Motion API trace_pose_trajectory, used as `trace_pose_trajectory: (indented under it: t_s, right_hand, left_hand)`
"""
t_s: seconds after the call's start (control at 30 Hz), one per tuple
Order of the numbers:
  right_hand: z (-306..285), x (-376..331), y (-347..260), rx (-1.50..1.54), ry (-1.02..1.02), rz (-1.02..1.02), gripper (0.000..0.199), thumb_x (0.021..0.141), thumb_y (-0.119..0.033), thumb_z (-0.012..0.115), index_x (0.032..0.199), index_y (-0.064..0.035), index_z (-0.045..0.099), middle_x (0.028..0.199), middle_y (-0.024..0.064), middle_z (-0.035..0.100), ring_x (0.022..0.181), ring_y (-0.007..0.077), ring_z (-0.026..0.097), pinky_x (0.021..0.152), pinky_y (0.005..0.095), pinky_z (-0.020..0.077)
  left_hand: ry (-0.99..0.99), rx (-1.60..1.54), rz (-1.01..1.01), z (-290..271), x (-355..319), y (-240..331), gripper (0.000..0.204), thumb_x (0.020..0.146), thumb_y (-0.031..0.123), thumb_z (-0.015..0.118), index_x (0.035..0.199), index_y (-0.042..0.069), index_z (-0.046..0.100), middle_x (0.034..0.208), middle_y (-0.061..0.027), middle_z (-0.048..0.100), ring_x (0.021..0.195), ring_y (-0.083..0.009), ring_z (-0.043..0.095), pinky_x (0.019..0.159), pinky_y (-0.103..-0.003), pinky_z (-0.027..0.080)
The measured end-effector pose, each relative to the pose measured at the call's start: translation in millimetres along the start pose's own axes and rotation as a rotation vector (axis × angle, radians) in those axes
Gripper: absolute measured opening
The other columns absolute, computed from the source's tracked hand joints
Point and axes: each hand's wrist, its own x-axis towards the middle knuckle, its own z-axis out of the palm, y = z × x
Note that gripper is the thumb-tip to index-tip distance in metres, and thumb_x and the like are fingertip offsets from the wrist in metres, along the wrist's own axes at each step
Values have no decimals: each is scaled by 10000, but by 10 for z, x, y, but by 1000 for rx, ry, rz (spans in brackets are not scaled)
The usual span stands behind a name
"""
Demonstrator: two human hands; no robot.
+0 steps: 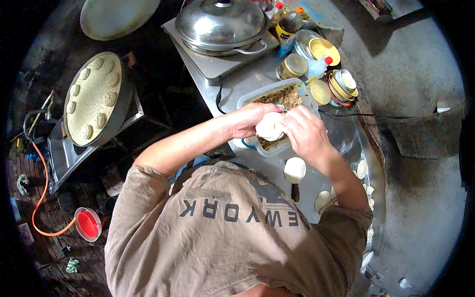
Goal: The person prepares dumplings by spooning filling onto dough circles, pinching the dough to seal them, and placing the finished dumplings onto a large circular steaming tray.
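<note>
A white dough bun (268, 126) with pleats rests in my left hand (247, 120), whose fingers curl round its side. At its right edge, the fingertips of my right hand (308, 132) pinch the dough. Both hands are over a clear plastic container (308, 95) of chopped filling (286, 96), partly hidden by them. A small bright metal piece shows by my left fingertips; I cannot make out what it is. Just below the container, a round dough wrapper (295, 170) lies on the metal table, with a dark handle (295, 192) sticking out beside it.
More dough wrappers (322, 200) lie along the table's right side, partly behind my right arm. A lidded steel pan (221, 24) sits on a cooker at the back. Jars, bottles and stacked bowls (342, 85) stand back right. Far left is a round steamer (94, 116) with several buns.
</note>
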Motion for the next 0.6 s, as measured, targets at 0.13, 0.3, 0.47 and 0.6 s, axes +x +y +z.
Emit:
trace_pose_trajectory:
  t_s: [0.13, 0.3, 0.47, 0.6]
  right_hand:
    - [-58, 82, 32, 92, 53, -124, 92, 723, -77, 637, 784, -42, 576, 759, 83, 514, 744, 264, 524, 661, 371, 450]
    - [-18, 193, -22, 213, 91, -29, 99, 727, -66, 663, 731, -28, 572, 745, 99, 545, 695, 290, 528, 642, 387, 433]
    - [499, 202, -85, 293, 142, 47, 119, 738, -82, 677, 765, -26, 577, 747, 123, 550, 713, 305, 535, 647, 406, 434]
    - [592, 556, -244, 185, 163, -105, 190, 710, -110, 684, 855, -27, 593, 837, 103, 545, 815, 290, 522, 719, 388, 421]
  left_hand:
    - [-74, 175, -93, 67, -76, 148, 246, 935, 234, 502, 1047, 33, 589, 1001, -64, 644, 887, -165, 636, 783, -317, 530]
    - [-406, 246, -184, -89, -219, 392, 731, 887, 666, 300, 1228, 39, 459, 1112, -115, 610, 1012, -210, 614, 863, -354, 510]
    - [-12, -457, 477, -203, -333, -316, 462, 967, 456, 338, 1124, 81, 556, 1046, -117, 628, 955, -222, 616, 836, -379, 508]
    - [285, -445, 543, -184, -691, -283, 372, 978, 371, 378, 1036, 70, 588, 954, -69, 638, 895, -164, 618, 802, -334, 502]
